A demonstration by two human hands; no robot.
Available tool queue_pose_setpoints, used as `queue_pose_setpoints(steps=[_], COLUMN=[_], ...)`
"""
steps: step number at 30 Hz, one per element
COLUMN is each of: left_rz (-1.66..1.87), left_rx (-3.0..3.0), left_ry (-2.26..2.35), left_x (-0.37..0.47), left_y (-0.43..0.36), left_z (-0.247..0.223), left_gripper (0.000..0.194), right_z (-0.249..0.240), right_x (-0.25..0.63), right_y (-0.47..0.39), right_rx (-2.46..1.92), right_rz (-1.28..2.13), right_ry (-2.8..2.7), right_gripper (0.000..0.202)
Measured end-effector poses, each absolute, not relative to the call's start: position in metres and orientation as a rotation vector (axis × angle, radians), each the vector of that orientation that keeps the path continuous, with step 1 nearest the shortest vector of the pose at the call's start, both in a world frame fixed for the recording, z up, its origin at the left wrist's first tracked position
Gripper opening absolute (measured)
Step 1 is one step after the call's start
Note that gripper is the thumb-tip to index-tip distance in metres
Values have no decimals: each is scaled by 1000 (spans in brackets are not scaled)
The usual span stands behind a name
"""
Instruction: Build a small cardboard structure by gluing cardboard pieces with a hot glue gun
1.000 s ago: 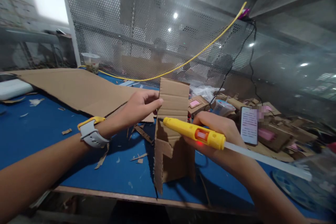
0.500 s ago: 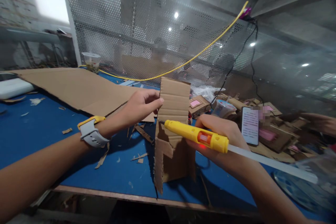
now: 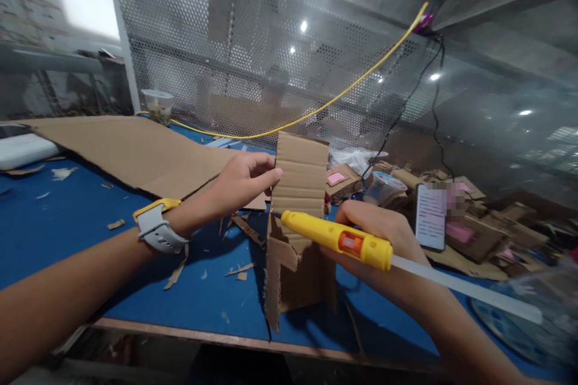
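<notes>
Cardboard piece: pinched upright by left hand.
Glue gun: gripped by right hand; keep tip on seam, steady.

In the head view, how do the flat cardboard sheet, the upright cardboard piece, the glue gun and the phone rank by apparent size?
1. Flat cardboard sheet
2. Upright cardboard piece
3. Glue gun; closer to the camera, so unsure
4. Phone

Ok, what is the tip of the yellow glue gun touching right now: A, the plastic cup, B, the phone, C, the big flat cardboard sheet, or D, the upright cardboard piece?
D: the right hand holds the yellow glue gun with its tip against the upright cardboard piece, which the left hand steadies at its left edge.
</notes>
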State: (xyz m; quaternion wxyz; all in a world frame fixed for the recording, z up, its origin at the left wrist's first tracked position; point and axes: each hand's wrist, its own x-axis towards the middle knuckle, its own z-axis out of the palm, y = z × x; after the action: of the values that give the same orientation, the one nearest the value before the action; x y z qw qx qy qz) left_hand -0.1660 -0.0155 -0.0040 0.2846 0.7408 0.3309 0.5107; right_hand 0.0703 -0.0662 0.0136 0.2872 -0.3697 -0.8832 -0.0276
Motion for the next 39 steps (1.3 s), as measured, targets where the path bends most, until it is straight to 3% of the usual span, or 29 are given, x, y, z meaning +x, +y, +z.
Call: queue_pose_setpoints(steps=[27, 39], left_rz=[1351, 1369], left_rx=[1976, 1970], left_ry=[887, 864], left_x=[-166, -166], left_y=[-15, -15], left_z=[-3, -4], left_gripper=[19, 16], right_z=[15, 8], right_x=[74, 78], right_y=[-74, -72], right_rx=[-997, -912], right_rz=[-51, -203], right_ry=[-2434, -2397], right_gripper=[26, 25])
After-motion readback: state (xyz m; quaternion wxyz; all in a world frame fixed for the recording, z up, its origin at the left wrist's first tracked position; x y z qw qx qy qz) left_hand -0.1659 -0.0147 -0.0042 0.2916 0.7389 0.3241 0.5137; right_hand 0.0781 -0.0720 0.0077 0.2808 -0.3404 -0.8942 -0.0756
